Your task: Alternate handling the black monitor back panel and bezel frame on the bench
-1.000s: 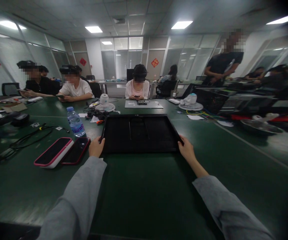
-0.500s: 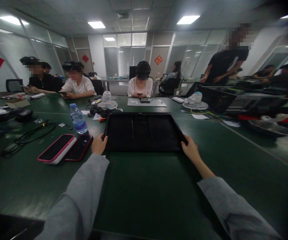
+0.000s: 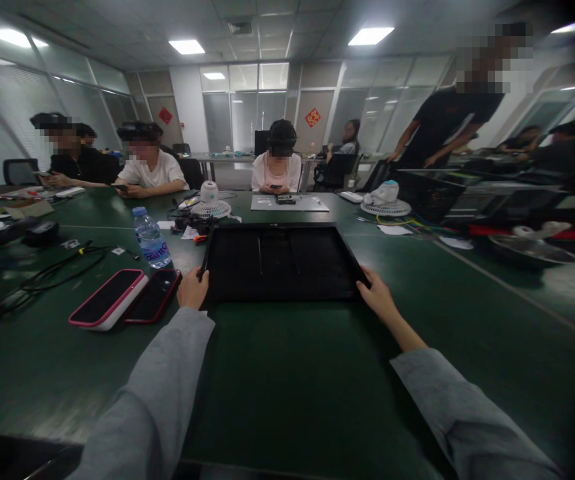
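A wide black rectangular frame with raised edges (image 3: 280, 292) lies on the green table (image 3: 297, 387) in front of me. My left hand (image 3: 193, 289) grips its left edge, thumb on the rim. On the opposite side my right hand (image 3: 376, 293) is closed on the right edge. Left of my left hand are a dark phone with a red edge (image 3: 153, 299) and a pink-and-white cased phone (image 3: 110, 298), partly overlapping. Behind them stands a water bottle with a blue cap (image 3: 152, 240). The fingers under the frame are hidden.
Black cables (image 3: 50, 270) lie at the left. Two small fans (image 3: 210, 203) and a grey board (image 3: 290, 203) are beyond the frame. At the right are a metal pan (image 3: 532, 252) and wires. Several people sit around; one person (image 3: 450, 127) leans at the right.
The whole view has shifted slightly, so most things appear a little further left. The standing person at the right leans over more. Both my hands keep their hold on the frame.
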`<state>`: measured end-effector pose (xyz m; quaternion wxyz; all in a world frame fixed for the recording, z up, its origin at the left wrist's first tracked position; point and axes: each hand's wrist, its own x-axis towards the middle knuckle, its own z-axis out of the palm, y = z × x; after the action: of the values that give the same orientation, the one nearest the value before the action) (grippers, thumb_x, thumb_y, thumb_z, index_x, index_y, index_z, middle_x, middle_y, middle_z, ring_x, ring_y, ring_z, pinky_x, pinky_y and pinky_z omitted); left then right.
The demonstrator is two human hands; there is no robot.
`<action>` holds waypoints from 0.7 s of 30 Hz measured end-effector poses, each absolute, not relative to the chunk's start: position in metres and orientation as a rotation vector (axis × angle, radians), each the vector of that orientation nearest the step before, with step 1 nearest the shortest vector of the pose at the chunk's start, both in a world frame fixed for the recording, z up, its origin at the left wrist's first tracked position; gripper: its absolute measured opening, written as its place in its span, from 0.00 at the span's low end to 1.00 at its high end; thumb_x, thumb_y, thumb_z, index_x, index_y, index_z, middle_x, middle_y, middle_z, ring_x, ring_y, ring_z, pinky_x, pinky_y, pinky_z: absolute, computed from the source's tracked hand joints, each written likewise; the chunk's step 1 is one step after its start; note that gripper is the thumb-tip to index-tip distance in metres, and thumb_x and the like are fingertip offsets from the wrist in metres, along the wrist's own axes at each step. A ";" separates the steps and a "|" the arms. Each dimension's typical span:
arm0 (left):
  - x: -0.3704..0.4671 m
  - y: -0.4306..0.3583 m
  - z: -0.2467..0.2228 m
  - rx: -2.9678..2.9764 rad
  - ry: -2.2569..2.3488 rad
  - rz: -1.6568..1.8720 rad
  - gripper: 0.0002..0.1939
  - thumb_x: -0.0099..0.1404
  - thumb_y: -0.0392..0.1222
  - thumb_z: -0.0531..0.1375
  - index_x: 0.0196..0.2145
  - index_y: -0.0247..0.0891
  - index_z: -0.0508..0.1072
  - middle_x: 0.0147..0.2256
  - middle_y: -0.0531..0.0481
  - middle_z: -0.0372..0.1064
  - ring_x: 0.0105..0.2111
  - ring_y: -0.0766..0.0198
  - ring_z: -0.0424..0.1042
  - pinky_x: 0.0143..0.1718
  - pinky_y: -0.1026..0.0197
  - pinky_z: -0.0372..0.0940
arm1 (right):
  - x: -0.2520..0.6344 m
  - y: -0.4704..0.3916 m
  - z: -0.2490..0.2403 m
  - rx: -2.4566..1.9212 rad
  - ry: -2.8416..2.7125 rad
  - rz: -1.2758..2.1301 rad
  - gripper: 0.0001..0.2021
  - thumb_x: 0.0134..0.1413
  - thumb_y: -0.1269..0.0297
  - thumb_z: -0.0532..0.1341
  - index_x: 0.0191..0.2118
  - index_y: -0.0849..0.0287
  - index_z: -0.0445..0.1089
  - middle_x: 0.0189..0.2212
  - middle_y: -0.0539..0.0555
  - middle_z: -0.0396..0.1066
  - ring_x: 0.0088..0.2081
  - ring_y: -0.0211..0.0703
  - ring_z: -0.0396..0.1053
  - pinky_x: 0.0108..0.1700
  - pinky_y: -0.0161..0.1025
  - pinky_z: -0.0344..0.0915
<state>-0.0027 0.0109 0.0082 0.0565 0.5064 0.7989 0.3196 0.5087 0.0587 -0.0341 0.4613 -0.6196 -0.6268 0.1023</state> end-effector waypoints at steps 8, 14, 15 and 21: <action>-0.004 0.011 0.008 1.514 2.392 1.005 0.22 0.71 0.52 0.53 0.56 0.42 0.73 0.53 0.40 0.74 0.52 0.48 0.73 0.51 0.49 0.66 | 0.508 0.059 -0.036 -1.524 -1.584 0.206 0.29 0.52 0.62 0.58 0.61 0.58 0.65 0.57 0.60 0.72 0.58 0.57 0.70 0.62 0.57 0.63; -0.006 0.012 0.005 1.569 2.387 0.982 0.23 0.71 0.52 0.53 0.59 0.41 0.70 0.55 0.40 0.72 0.53 0.49 0.72 0.53 0.50 0.66 | 0.505 0.057 -0.036 -1.582 -1.609 0.151 0.30 0.53 0.62 0.58 0.62 0.58 0.64 0.55 0.61 0.72 0.54 0.58 0.72 0.59 0.55 0.66; -0.006 0.012 0.005 1.587 2.383 0.988 0.24 0.70 0.52 0.53 0.59 0.40 0.69 0.55 0.40 0.72 0.53 0.50 0.72 0.53 0.50 0.66 | 0.505 0.058 -0.037 -1.583 -1.618 0.147 0.30 0.53 0.62 0.57 0.63 0.59 0.63 0.56 0.62 0.72 0.55 0.58 0.72 0.60 0.55 0.66; -0.007 0.013 0.002 1.640 2.376 0.989 0.23 0.71 0.49 0.53 0.59 0.39 0.68 0.55 0.40 0.71 0.53 0.52 0.72 0.53 0.52 0.66 | 0.507 0.062 -0.041 -1.580 -1.645 0.141 0.30 0.54 0.62 0.56 0.64 0.61 0.61 0.57 0.64 0.70 0.57 0.60 0.70 0.61 0.57 0.64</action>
<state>-0.0069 0.0128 0.0021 0.0452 0.5368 0.7778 0.3237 0.5068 0.0621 -0.0409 0.4151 -0.6290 -0.6550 0.0561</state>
